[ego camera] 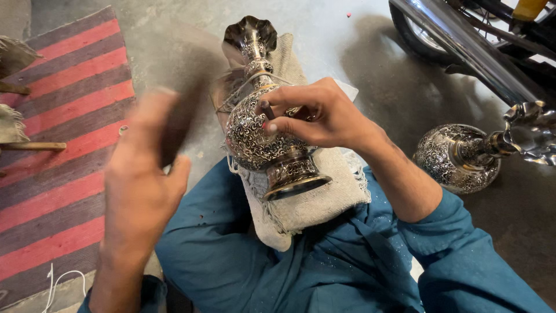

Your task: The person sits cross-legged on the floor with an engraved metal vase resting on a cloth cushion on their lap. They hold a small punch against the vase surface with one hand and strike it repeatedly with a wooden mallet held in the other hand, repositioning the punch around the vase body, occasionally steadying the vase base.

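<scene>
My right hand (315, 116) pinching a thin tool (267, 110) against the engraved vase (260, 139) on cloth (313, 203), left hand (145, 174) blurred, clutching something dark, second vase (457, 157) at three o'clock, striped rug (63, 145) at nine.

No packages, labels, signs or screens visible.

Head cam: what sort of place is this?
Likely a floor-level metal craft workshop. The person sits on bare concrete floor with an engraved vase on a cloth in the lap, a second vase nearby, beside a motorcycle.
</scene>
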Demonstrator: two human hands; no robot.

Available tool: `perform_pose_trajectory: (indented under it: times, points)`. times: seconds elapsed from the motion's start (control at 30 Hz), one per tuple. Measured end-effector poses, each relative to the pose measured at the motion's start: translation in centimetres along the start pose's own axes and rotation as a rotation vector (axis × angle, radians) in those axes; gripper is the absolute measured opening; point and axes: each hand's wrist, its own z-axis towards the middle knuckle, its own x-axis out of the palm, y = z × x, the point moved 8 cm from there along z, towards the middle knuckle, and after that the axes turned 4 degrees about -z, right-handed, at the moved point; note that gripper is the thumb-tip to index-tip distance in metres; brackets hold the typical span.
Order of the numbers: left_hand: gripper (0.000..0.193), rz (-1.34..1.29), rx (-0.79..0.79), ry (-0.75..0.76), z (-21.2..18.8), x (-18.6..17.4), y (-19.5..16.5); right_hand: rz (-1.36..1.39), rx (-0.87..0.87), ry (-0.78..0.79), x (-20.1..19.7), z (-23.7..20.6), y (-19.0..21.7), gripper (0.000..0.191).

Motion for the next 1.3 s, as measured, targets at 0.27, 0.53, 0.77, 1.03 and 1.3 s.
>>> perform_pose_trajectory:
  times: [0.27,0.53,0.77,1.03,1.3]
  points:
    - [0.068,-0.042,-0.261,0.042,-0.5,0.7,2.5,0.027,0.013,0.019,0.2,-0.2,-1.1,0.030]
    - [0.071,-0.021,-0.121,0.040,-0.5,0.5,1.4,0.062,0.063,0.046,0.2,0.0,-1.2,0.032]
    - [0.072,-0.179,-0.165,-0.013,-0.7,0.4,2.1,0.119,0.007,0.051,-0.2,0.2,-0.2,0.029]
    - [0.074,-0.124,-0.201,0.021,-1.0,0.7,2.1,0.083,0.018,0.078,0.1,0.4,-0.4,0.034]
    - [0.082,0.046,-0.136,0.092,-1.5,1.5,2.4,0.043,0.087,0.085,-0.1,0.5,-0.6,0.038]
